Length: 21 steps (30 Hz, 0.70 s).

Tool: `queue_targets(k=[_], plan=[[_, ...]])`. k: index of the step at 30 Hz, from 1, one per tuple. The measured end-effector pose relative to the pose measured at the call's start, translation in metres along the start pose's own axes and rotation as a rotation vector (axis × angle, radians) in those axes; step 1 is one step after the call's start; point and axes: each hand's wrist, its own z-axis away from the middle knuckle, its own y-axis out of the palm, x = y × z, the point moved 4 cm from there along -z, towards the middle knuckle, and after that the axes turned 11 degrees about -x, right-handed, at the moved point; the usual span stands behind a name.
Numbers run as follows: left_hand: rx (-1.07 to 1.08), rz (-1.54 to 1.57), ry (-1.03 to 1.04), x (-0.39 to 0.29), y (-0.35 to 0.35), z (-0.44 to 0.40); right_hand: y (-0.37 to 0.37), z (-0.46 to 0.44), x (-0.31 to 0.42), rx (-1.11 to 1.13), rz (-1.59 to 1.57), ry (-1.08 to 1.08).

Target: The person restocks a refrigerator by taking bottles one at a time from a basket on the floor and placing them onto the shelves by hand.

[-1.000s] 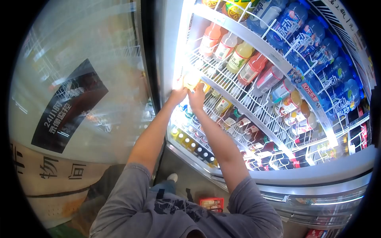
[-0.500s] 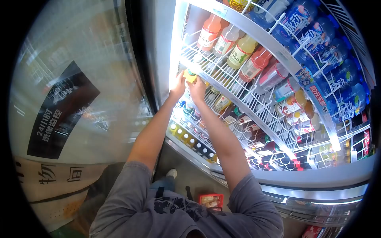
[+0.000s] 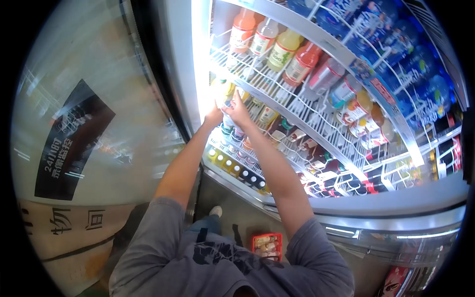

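Note:
A yellow bottle with a green cap [image 3: 225, 92] is at the left end of a middle fridge shelf, partly washed out by the bright light strip. My left hand [image 3: 213, 116] is closed at its lower left side, with the fingers mostly hidden. My right hand [image 3: 238, 111] is closed against its lower right side, one digit pointing up along it. Both arms reach forward into the open fridge. Above the hands, orange, clear and yellow drink bottles [image 3: 283, 51] stand on a wire shelf.
The glass door [image 3: 128, 163] with a black sticker stands at the left. Blue bottles [image 3: 410, 74] fill the upper right shelf. Small yellow and dark bottles [image 3: 232, 168] line the bottom shelf. A red basket [image 3: 254, 242] holding several packages is on the floor by my feet.
The view has shifted, so the shelves sit further left and up. The yellow bottle, held upright between both hands before, now shows above them, near the shelf's left end.

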Motion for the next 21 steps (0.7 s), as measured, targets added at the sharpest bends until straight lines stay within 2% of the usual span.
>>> queue_targets(k=[2, 4, 6, 8, 9, 14, 15, 16, 19, 21], plan=[[-0.014, -0.049, 0.076, -0.008, 0.006, 0.031, -0.012, 0.032, 0.001, 0.016, 0.004, -0.049], [-0.158, 0.017, 0.097, -0.018, 0.006, 0.063, -0.025, 0.071, 0.017, -0.004, 0.027, -0.057], [-0.099, 0.105, 0.136, -0.024, 0.013, 0.091, -0.037, 0.104, 0.025, -0.040, 0.016, -0.060], [-0.175, 0.083, 0.117, -0.029, 0.016, 0.115, -0.050, 0.135, 0.031, -0.066, -0.003, -0.061], [-0.209, 0.072, 0.203, -0.036, 0.017, 0.127, -0.058, 0.148, 0.037, -0.090, -0.006, -0.049], [-0.173, 0.166, 0.267, -0.090, 0.015, 0.190, -0.098, 0.218, 0.064, -0.119, -0.085, -0.100], [-0.163, 0.256, 0.245, -0.098, 0.016, 0.202, -0.112, 0.227, 0.056, -0.162, 0.053, -0.110], [-0.145, 0.344, 0.222, -0.106, 0.019, 0.215, -0.119, 0.255, 0.078, -0.212, -0.039, -0.112], [-0.091, 0.481, 0.375, -0.148, 0.031, 0.274, -0.153, 0.315, 0.091, -0.312, 0.067, -0.143], [-0.036, 0.580, 0.472, -0.185, 0.039, 0.323, -0.173, 0.377, 0.115, -0.377, -0.096, -0.208]])
